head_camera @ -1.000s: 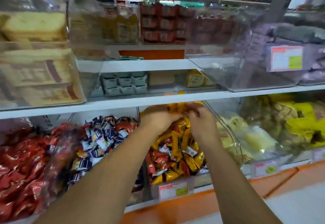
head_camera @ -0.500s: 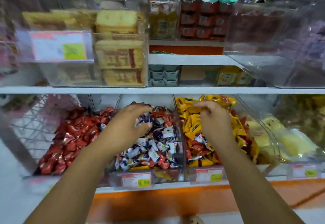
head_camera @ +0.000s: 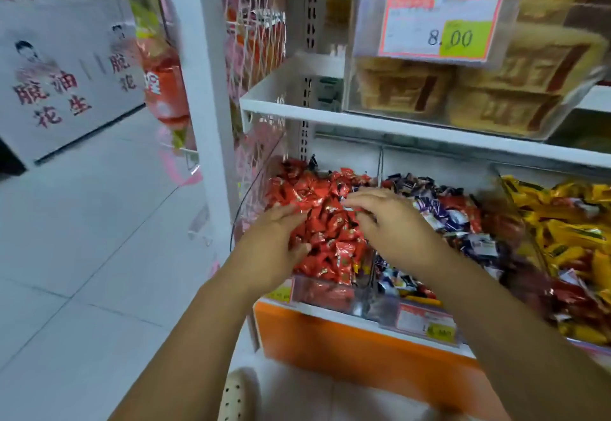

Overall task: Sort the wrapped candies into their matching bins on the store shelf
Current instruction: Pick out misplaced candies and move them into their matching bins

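Observation:
Three clear bins stand side by side on the lower shelf. The left bin (head_camera: 319, 292) is heaped with red wrapped candies (head_camera: 325, 222). The middle one holds blue-and-white candies (head_camera: 444, 218) with some red ones mixed in. On the right lie yellow candies (head_camera: 562, 225), again with red ones among them. My left hand (head_camera: 272, 248) rests on the left side of the red heap, fingers fairly straight. My right hand (head_camera: 388, 225) reaches over the heap's right side, fingers stretched leftward just above the candies. I cannot tell whether any candy lies under either palm.
Above, a white shelf (head_camera: 413, 134) carries a clear box of tan packaged cakes (head_camera: 496, 96) with an 8.00 price tag (head_camera: 439, 26). A white upright post (head_camera: 205, 89) and pink netting flank the red bin. A cardboard box (head_camera: 66, 66) stands on the tiled floor to the left.
The view has swung left. Both hands moved left from the blue-and-white and yellow bins to the red bin.

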A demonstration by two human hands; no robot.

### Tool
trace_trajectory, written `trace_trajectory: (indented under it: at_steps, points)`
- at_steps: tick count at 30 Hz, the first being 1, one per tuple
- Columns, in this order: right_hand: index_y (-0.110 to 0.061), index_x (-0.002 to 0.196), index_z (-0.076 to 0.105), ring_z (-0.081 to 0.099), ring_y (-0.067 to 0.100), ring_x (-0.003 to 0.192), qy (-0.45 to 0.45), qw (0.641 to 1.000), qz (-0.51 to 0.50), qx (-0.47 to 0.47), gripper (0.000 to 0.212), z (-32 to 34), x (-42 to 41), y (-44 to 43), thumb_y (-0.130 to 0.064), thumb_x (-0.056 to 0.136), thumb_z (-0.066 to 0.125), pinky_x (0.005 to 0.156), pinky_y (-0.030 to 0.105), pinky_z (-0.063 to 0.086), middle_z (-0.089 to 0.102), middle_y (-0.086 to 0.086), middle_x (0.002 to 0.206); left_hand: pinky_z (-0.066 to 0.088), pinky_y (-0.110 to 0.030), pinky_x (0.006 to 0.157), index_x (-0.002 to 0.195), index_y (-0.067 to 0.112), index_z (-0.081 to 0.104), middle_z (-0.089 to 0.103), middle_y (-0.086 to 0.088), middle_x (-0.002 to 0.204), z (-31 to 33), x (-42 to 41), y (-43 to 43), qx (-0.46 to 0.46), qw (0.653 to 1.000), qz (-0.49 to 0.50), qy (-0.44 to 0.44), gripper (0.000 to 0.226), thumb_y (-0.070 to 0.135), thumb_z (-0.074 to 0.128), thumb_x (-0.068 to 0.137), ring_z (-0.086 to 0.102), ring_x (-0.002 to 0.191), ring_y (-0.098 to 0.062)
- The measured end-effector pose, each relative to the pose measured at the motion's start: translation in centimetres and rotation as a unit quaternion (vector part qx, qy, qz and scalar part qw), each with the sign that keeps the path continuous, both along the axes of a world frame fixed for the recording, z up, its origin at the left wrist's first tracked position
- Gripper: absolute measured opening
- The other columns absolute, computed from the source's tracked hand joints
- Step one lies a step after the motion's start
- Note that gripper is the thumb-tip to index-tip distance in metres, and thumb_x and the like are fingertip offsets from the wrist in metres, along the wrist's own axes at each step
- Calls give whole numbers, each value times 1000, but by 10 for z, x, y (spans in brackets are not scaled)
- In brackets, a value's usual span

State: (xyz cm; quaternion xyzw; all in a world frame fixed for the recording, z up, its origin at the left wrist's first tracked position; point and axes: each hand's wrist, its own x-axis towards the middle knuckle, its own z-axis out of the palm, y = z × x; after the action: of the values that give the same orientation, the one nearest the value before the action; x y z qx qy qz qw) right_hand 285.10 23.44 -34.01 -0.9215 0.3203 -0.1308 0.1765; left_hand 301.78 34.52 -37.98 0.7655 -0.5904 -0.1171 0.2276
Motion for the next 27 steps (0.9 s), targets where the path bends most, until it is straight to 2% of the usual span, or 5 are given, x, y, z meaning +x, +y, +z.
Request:
trace_trajectory:
  at_steps: [6,9,19,22,27]
  points:
    - [-45,149,9,29,26,139,330,940,69,-58,107,-1,46,-17,-59,67,76,110,38,33,24,2,156,10,-20,113,151,23,25,7,4,161,-14,15,7,40,998,16,36,76,41,64,88,9,146,-12]
    - [-49,147,-2,39,35,131,424,900,65,-80,123,-13,71,-27,-58,58,83,101,42,42,10,6,157,9,-23,114,152,25,20,2,2,161,-14,19,4,53,997,19,46,84,45,66,85,6,147,-14]
    - [-33,136,44,52,27,104,234,970,40,-47,69,-1,98,-100,-27,75,78,84,34,48,39,8,127,14,-35,116,150,37,19,1,5,161,-17,18,-12,88,996,22,25,92,45,74,77,3,147,-22]
    - [-32,138,47,40,28,129,243,968,53,-39,75,13,88,-97,-31,72,82,106,38,39,35,9,145,13,-38,118,149,40,20,0,5,161,-18,18,-12,82,996,26,17,92,44,76,75,0,146,-23]
    - [-17,90,73,63,7,81,404,904,137,-14,11,29,69,-48,-23,81,74,83,32,53,69,-9,85,12,-38,118,147,44,23,4,5,161,-17,15,-11,69,997,20,-6,86,44,74,77,0,147,-22]
